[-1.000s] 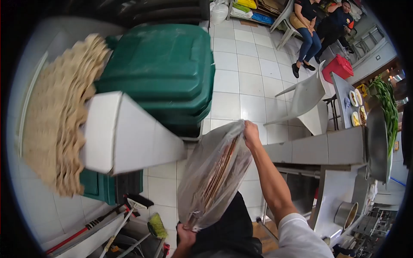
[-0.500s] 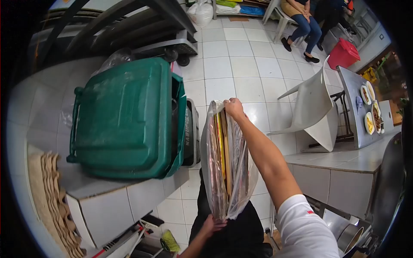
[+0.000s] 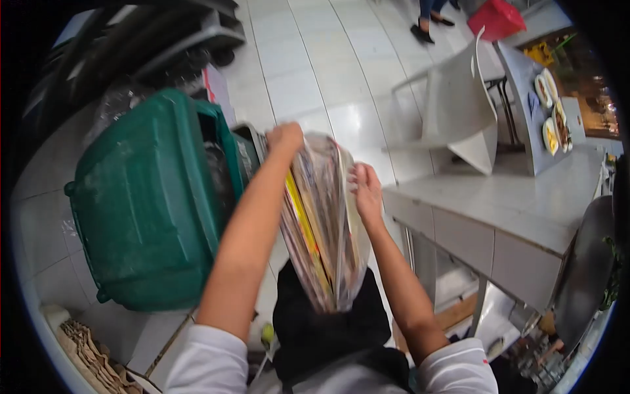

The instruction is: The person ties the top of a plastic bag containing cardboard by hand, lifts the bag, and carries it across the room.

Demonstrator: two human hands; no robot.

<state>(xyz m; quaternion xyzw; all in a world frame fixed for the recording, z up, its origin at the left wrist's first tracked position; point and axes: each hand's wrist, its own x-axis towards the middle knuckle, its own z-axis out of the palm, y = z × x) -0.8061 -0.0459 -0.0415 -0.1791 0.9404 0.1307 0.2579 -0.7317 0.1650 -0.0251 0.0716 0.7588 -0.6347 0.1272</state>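
The person wears a white short-sleeved top, its sleeves ending above the elbows at about 7 and 5 o'clock in the view, and the right sleeve carries a small red mark near its hem (too small to read). A black apron or dark garment covers the front below, at 6 o'clock. Both forearms, the left hand (image 3: 284, 136) and the right hand (image 3: 365, 190) are bare, without gloves.

Left side blocked: green bin (image 3: 141, 203) sits just beside the held plastic bag (image 3: 325, 223), lid ajar. Right side blocked by tiled counter (image 3: 505, 210) close to the right hand (image 3: 365, 190). Open tiled floor (image 3: 308, 72) ahead of the bag; tipped white chair (image 3: 459, 108) further right.
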